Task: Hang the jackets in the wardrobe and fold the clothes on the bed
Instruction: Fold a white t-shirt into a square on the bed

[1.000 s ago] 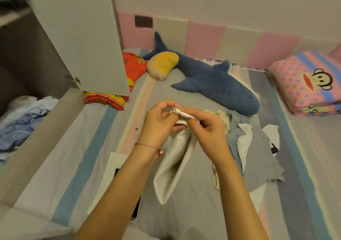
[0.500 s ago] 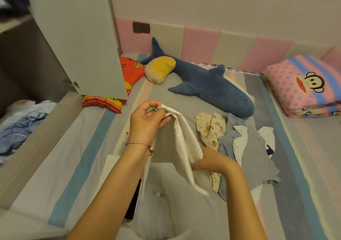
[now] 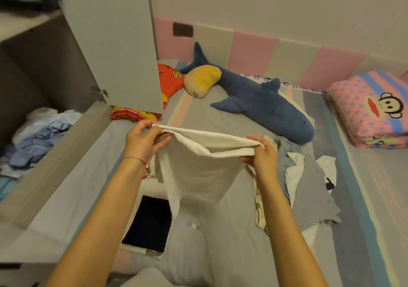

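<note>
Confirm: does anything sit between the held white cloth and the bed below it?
The left hand and right hand grip the white cloth by its top edge above the grey sheet. A dark flat item lies by its lower left edge, and the clothes pile lies close on its right.

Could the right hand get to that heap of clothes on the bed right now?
Probably yes: the heap of clothes lies right beside the right hand, nothing between, though that hand grips the white cloth and must let go first.
</note>
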{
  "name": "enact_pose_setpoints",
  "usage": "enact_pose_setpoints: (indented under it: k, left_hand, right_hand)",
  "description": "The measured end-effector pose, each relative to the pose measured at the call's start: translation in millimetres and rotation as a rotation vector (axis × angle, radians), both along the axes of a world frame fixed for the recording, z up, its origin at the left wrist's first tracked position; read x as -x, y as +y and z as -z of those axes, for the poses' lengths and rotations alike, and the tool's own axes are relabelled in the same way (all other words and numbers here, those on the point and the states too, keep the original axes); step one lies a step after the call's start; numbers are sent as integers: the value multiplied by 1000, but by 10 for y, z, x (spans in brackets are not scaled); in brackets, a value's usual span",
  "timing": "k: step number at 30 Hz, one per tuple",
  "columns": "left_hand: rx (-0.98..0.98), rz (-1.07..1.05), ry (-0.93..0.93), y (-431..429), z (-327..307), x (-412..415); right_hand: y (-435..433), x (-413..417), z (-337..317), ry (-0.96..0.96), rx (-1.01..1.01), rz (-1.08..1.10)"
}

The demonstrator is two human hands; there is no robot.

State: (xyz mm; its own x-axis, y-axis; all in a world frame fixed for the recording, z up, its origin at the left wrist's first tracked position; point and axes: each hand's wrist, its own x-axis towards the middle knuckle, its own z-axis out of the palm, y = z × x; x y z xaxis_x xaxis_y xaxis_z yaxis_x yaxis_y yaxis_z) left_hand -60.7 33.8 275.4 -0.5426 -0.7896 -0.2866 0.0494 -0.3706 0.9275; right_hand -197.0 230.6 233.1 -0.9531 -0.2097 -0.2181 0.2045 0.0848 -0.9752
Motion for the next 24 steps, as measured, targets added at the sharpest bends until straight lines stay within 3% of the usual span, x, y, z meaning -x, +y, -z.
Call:
enact_pose_setpoints:
  k: [3,8,13,18,24]
  left_hand:
    - [15,1,-36,-241,-39,-132]
    - [-32,178,-264,-452,-8,-313]
    - [-31,302,-406,-600,58,-499]
    - [-77,343,-317,-636,56,-661]
    - [-124,222,-245,-611,201,-683]
  right_hand:
    - [-97,74,-241,123,-26,-78]
    - [-116,134,-388,-57,-254,-239]
    - [-139,47,-377,-151,-303,-260]
    - [-174,-51,-336,-128,-278,-216]
    - [-223,-86,-272,-248,-217,-227]
